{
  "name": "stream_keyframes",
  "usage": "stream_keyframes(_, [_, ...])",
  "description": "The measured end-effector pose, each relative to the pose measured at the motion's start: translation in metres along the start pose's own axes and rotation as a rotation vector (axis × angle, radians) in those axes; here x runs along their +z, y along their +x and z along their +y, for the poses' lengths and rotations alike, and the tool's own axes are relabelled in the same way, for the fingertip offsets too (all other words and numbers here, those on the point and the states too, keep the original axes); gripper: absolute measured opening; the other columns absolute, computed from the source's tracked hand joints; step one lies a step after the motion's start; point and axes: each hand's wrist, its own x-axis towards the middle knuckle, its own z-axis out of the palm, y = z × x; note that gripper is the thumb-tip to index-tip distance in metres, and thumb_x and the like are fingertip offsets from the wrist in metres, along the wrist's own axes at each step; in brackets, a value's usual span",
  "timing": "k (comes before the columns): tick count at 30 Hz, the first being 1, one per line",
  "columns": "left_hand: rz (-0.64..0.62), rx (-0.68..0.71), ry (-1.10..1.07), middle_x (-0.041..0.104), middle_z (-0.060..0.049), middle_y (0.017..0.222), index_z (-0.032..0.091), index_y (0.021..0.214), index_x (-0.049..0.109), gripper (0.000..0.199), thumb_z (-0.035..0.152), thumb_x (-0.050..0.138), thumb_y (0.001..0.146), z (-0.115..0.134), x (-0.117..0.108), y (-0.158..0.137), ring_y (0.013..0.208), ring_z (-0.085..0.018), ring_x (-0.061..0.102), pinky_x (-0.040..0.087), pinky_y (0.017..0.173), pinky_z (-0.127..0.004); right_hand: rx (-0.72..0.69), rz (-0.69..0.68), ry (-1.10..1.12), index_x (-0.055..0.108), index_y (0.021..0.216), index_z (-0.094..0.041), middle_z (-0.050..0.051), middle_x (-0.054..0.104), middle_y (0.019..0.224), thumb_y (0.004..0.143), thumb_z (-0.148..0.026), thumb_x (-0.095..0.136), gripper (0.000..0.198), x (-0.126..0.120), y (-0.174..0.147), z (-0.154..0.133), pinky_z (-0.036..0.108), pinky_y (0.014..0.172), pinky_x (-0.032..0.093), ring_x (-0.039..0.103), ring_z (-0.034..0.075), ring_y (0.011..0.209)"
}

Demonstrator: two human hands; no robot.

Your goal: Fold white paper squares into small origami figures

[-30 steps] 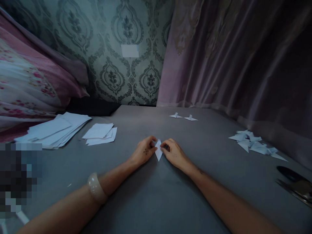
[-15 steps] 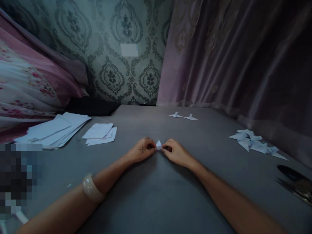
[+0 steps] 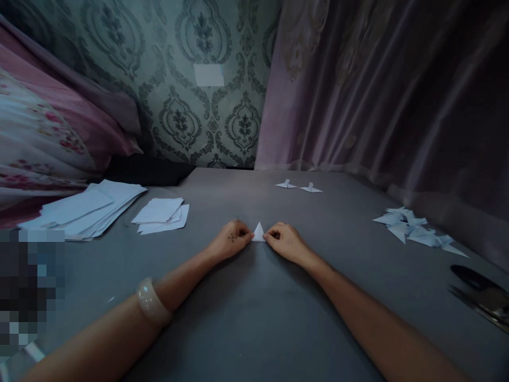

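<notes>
Between my two hands, a small piece of folded white paper (image 3: 259, 233) shows as a triangle with its tip pointing away from me. My left hand (image 3: 233, 239) pinches its left lower corner, fingers curled and thumb pressed in. At the opposite corner, my right hand (image 3: 287, 241) pinches the paper in the same way. Both hands rest low at the grey table surface (image 3: 254, 307). The finer folds of the paper are too small to make out.
To the left lie a big stack of white sheets (image 3: 91, 209) and a smaller stack of paper squares (image 3: 159, 212). Two folded paper figures (image 3: 310, 188) stand at the back. A pile of folded paper (image 3: 417, 228) and dark scissors (image 3: 479, 289) are at the right.
The folded paper between my fingers went from a split, two-pointed look to a plain flat-faced triangle. Both hands keep their pinch in nearly the same place. The view tilts slightly.
</notes>
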Motion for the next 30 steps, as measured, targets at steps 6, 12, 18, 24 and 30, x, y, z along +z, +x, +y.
stream_keyframes(6, [0.008,-0.023,-0.021,0.052,0.000,0.056,0.017,0.060,0.064,0.022,0.035,0.057,0.069,-0.002,0.002,0.002,0.060,-0.015,0.049,0.034,0.056,-0.025,0.036,-0.002,-0.019,0.069,0.067,-0.018,0.007,0.063,0.079,0.075,-0.025,0.060,0.014,0.001,0.002,-0.001,0.030,0.069,0.042,0.057,0.018,0.073])
stream_keyframes(12, [0.051,0.013,0.096,0.055,-0.002,0.063,0.017,0.064,0.062,0.014,0.028,0.059,0.070,-0.007,0.007,0.003,0.063,-0.016,0.050,0.038,0.059,-0.026,0.048,0.018,-0.043,0.065,0.067,-0.018,0.005,0.060,0.078,0.075,-0.025,0.062,0.011,0.006,0.001,-0.001,0.028,0.070,0.041,0.055,0.016,0.072])
stream_keyframes(18, [-0.038,0.344,0.380,0.058,-0.007,0.094,0.017,0.095,0.061,0.022,0.015,0.041,0.087,-0.002,0.008,-0.008,0.086,-0.017,0.055,0.044,0.076,-0.027,-0.103,0.007,-0.100,0.064,0.091,-0.021,0.003,0.059,0.088,0.082,-0.016,0.053,0.014,0.009,-0.010,-0.004,0.026,0.074,0.040,0.054,0.014,0.080])
stream_keyframes(24, [-0.251,0.411,0.780,0.061,-0.012,0.097,0.013,0.099,0.063,0.027,0.009,0.041,0.083,0.022,0.001,-0.023,0.089,-0.024,0.056,0.045,0.069,-0.030,-0.218,-0.133,-0.486,0.063,0.107,-0.019,0.011,0.058,0.105,0.088,-0.010,0.037,0.034,-0.001,-0.036,-0.024,0.031,0.071,0.040,0.057,0.021,0.088])
stream_keyframes(30, [-0.017,0.291,0.377,0.060,-0.006,0.085,0.017,0.080,0.062,0.015,0.025,0.050,0.084,0.000,0.005,-0.013,0.076,-0.018,0.057,0.041,0.066,-0.027,-0.126,-0.026,-0.323,0.064,0.094,-0.019,0.008,0.061,0.099,0.084,-0.020,0.049,0.018,0.001,-0.028,-0.017,0.030,0.071,0.039,0.058,0.018,0.079])
